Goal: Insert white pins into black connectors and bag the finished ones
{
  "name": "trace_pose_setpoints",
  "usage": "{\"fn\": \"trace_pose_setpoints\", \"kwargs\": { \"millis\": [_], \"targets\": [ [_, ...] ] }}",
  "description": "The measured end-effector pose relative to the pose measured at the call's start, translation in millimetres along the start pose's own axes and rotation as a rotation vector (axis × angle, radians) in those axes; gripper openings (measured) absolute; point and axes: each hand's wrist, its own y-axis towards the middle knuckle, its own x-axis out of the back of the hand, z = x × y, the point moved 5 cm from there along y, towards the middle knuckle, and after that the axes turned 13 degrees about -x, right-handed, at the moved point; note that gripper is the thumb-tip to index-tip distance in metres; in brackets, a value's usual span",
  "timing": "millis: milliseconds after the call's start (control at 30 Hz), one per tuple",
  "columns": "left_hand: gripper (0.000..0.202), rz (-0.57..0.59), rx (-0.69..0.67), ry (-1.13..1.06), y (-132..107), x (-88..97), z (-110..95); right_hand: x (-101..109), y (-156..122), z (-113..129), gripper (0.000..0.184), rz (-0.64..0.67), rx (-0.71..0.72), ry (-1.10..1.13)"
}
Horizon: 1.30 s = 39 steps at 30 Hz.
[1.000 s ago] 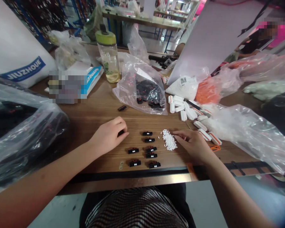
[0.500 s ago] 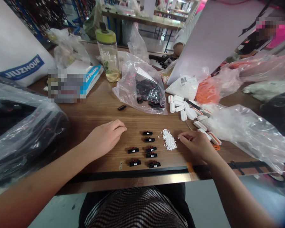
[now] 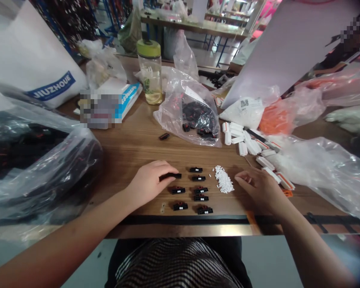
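Black oblong plastic connector sits in the grasp of the left hand, pinched between thumb and fingers, its free end jutting out to the right past the fingertips. Just beyond that end, on the brown wood-grain table, lie seven black connectors with paired white dots, two in a nearer-left column and five in a column to its right. Right of these is a loose heap of tiny white plastic pieces; the right hand hovers just beside it, fingers curled and thumb drawn in close (whether a piece is between the tips, I cannot tell).

Farther back, a crumpled clear plastic bag holds a cluster of black parts with red bits, and one stray black-and-red connector lies just outside it. At the far left, a large clear plastic sack contains more black parts. Behind, an upright transparent bottle with a green lid has pale yellow liquid at its bottom. Toward the right, a QR-labelled clear bag is filled with white material.
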Motion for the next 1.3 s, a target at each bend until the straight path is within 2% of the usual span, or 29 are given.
{"fn": "trace_pose_setpoints", "kwargs": {
  "millis": [100, 233, 333, 400, 533, 800, 1100, 1300],
  "targets": [
    [0.013, -0.036, -0.001, -0.008, -3, -2.5, 2, 5, 2, 32, 0.019, 0.001, 0.025, 0.103],
    [0.013, -0.052, 0.023, 0.001, -8, -5.5, 4, 1, 0, 106, 0.018, 0.045, 0.264, 0.295],
    [0.011, -0.043, 0.038, 0.049, -9, -7.7, 3, -11, 3, 150, 0.013, 0.077, 0.399, 0.29],
    [0.007, -0.021, 0.038, 0.07, -8, -9.9, 1, -20, 6, 166, 0.01, 0.093, 0.433, 0.234],
    [0.005, 0.005, 0.029, 0.101, -6, -12.5, -1, -30, 13, 173, 0.007, 0.104, 0.431, 0.166],
    [0.004, -0.001, 0.062, 0.09, -5, -12.6, 1, -31, 9, 171, 0.009, 0.141, 0.436, 0.101],
    [0.005, -0.019, 0.091, 0.086, -5, -12.4, 1, -29, -2, 181, 0.025, 0.035, 0.58, -0.053],
    [0.005, -0.032, 0.108, 0.092, -5, -12.5, 0, -28, -4, 175, 0.023, 0.014, 0.598, -0.073]
  ]
}}
